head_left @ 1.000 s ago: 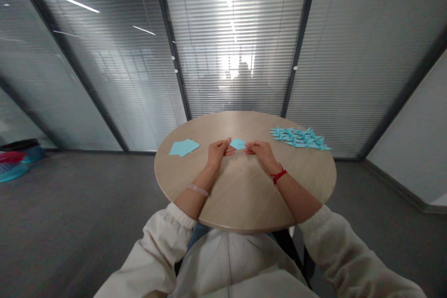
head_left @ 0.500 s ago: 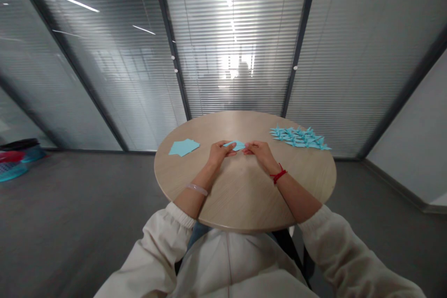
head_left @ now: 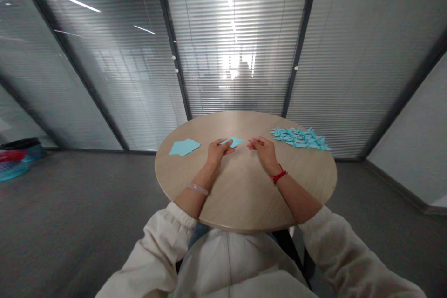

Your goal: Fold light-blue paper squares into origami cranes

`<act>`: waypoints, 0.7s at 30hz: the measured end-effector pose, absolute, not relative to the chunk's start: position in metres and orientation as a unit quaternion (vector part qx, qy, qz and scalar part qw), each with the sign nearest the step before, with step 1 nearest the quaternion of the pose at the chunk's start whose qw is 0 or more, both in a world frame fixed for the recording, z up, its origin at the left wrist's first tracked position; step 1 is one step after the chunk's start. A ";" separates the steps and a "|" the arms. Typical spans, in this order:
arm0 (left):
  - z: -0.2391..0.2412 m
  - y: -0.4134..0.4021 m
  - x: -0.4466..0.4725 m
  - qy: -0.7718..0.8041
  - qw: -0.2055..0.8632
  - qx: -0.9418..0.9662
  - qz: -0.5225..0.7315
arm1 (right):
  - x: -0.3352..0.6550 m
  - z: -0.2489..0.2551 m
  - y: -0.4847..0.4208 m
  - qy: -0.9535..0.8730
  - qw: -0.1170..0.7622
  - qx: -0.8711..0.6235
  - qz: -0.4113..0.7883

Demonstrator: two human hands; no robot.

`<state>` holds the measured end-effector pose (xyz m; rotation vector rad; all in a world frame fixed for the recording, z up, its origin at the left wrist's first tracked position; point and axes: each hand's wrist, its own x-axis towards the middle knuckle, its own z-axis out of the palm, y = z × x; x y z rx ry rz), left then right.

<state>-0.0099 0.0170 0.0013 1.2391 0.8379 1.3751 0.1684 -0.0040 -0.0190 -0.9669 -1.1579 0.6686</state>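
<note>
My left hand (head_left: pixel 218 151) pinches a folded piece of light blue paper (head_left: pixel 234 141) between thumb and fingers, above the middle of the round table. The paper's pointed end sticks out to the right of the thumb. A short gap to the right, my right hand (head_left: pixel 264 152) is apart from the paper, its fingers drawn together with nothing visible in them. Several blue origami cranes (head_left: pixel 300 138) lie in rows beyond my right hand. Left of my left hand is a small pile of flat blue paper sheets (head_left: pixel 185 147).
The round wooden table (head_left: pixel 244 195) stands in front of my body, close to a glass partition with blinds (head_left: pixel 237 32). Bins (head_left: pixel 23 151) rest on the grey floor at the far left. A white wall (head_left: pixel 415 139) is at the right.
My right hand has let go of the folded paper and shifted slightly to the right. The left hand keeps hold of the paper, moved a little left.
</note>
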 end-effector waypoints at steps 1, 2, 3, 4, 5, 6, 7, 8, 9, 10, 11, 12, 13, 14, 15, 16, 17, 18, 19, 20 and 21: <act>0.001 0.017 -0.009 0.347 0.532 0.515 0.575 | 0.168 -0.018 -0.005 -0.524 0.679 -0.428 0.284; 0.001 0.016 -0.009 0.344 0.537 0.511 0.575 | 0.167 -0.018 -0.006 -0.534 0.678 -0.429 0.268; 0.001 0.016 -0.008 0.342 0.544 0.507 0.575 | 0.167 -0.017 -0.006 -0.543 0.675 -0.432 0.252; 0.001 0.016 -0.008 0.341 0.550 0.503 0.573 | 0.168 -0.017 -0.007 -0.552 0.671 -0.435 0.236; 0.000 0.017 -0.008 0.340 0.557 0.500 0.569 | 0.168 -0.016 -0.008 -0.562 0.666 -0.438 0.222; 0.000 0.017 -0.008 0.340 0.563 0.498 0.566 | 0.168 -0.016 -0.008 -0.574 0.660 -0.438 0.210; -0.001 0.018 -0.009 0.338 0.569 0.496 0.562 | 0.168 -0.016 -0.008 -0.584 0.653 -0.437 0.202; -0.001 0.018 -0.009 0.337 0.576 0.495 0.557 | 0.169 -0.016 -0.008 -0.594 0.647 -0.435 0.199; -0.002 0.019 -0.009 0.335 0.582 0.495 0.551 | 0.169 -0.017 -0.008 -0.602 0.640 -0.434 0.199; -0.004 0.020 -0.009 0.331 0.589 0.497 0.544 | 0.168 -0.017 -0.008 -0.609 0.634 -0.433 0.199; -0.005 0.021 -0.010 0.325 0.597 0.501 0.536 | 0.168 -0.018 -0.007 -0.612 0.630 -0.434 0.200; -0.006 0.022 -0.010 0.319 0.603 0.506 0.528 | 0.168 -0.018 -0.007 -0.614 0.628 -0.434 0.202; -0.007 0.023 -0.010 0.314 0.608 0.510 0.522 | 0.168 -0.019 -0.006 -0.614 0.627 -0.434 0.204; -0.008 0.024 -0.010 0.309 0.612 0.514 0.516 | 0.168 -0.020 -0.006 -0.614 0.627 -0.434 0.207; -0.009 0.025 -0.010 0.305 0.616 0.516 0.511 | 0.168 -0.020 -0.006 -0.613 0.627 -0.433 0.209; -0.009 0.025 -0.010 0.305 0.619 0.517 0.507 | 0.168 -0.020 -0.006 -0.612 0.628 -0.433 0.209; -0.009 0.024 -0.009 0.305 0.622 0.518 0.501 | 0.168 -0.020 -0.006 -0.613 0.627 -0.434 0.207; -0.009 0.024 -0.009 0.305 0.625 0.520 0.495 | 0.168 -0.019 -0.006 -0.614 0.627 -0.435 0.203; -0.009 0.023 -0.010 0.305 0.628 0.524 0.488 | 0.168 -0.019 -0.006 -0.614 0.627 -0.438 0.195; -0.008 0.022 -0.010 0.304 0.629 0.527 0.483 | 0.168 -0.019 -0.007 -0.614 0.629 -0.440 0.187; -0.008 0.021 -0.010 0.304 0.629 0.530 0.480 | 0.169 -0.018 -0.008 -0.614 0.630 -0.440 0.178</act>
